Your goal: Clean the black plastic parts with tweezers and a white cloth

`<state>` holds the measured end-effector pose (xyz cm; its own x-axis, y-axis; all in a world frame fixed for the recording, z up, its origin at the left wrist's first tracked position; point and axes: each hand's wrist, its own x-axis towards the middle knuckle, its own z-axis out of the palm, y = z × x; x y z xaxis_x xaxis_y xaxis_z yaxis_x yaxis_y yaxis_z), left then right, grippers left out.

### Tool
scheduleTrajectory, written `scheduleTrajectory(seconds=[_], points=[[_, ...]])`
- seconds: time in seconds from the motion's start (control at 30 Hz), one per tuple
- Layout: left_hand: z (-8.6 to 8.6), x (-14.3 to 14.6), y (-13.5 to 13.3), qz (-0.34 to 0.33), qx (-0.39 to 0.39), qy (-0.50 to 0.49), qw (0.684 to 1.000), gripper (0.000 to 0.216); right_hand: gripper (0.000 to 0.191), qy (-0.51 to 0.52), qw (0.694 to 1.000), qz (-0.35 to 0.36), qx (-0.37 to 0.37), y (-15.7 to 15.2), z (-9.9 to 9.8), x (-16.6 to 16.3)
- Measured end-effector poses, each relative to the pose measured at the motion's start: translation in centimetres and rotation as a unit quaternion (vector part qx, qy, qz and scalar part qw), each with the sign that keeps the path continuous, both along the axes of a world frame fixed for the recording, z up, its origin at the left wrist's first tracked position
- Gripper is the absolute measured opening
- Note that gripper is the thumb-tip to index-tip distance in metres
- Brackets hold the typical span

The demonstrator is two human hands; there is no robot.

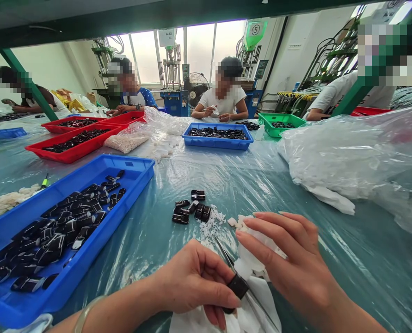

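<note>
My left hand [200,282] pinches a small glossy black plastic part [238,286] between thumb and fingers, low in the middle of the head view. My right hand [289,259] is spread open to its right, fingers stretched over a heap of small off-white pieces [242,224], with no object visible in its grasp. Metal tweezers [225,252] lie with their tips pointing away, passing behind the black part. Crumpled white paper or cloth [261,305] is under the hands. Several similar black parts [192,206] lie just beyond, beside white crumbs [212,222].
A large blue tray [132,178] of black parts stands on the left. Farther back are red trays [67,155], another blue tray [218,143] and a green tray [278,132]. Clear plastic bags [347,152] bulge at right. Several people sit across the table; a green beam [122,23] crosses overhead.
</note>
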<state>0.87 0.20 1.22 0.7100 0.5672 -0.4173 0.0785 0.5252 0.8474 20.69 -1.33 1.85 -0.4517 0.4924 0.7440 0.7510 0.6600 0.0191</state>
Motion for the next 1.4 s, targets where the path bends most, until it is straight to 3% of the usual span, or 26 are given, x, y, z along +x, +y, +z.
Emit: scheduleTrajectory(seconds=[0.53, 1.07, 1.2, 1.27, 1.33, 1.4], points=[[0.2, -0.3, 0.1, 0.008, -0.006, -0.016, 1.0, 0.01, 0.037, 0.005, 1.0, 0.027, -0.009, 0.6, 0.9, -0.1], [0.2, -0.2, 0.0, 0.009, -0.003, -0.021, 1.0, 0.017, 0.034, -0.013, 0.998, 0.057, -0.014, 0.8, 0.6, 0.6], [0.5, 0.1, 0.1, 0.058, 0.017, -0.007, 0.998, 0.021, 0.039, 0.02, 1.0, 0.018, -0.015, 1.5, 0.1, 1.0], [0.6, 0.2, 0.2, 0.085, 0.032, -0.014, 0.996, 0.021, 0.029, 0.092, 0.992, -0.047, -0.074, 2.1, -0.3, 1.7], [0.6, 0.2, 0.3, 0.112, 0.049, -0.018, 0.992, 0.021, 0.025, 0.188, 0.959, -0.139, -0.162, 2.9, -0.8, 2.7], [0.6, 0.3, 0.3, 0.142, 0.063, -0.015, 0.988, 0.021, 0.032, 0.242, 0.923, -0.206, -0.216, 3.9, -1.3, 3.9]])
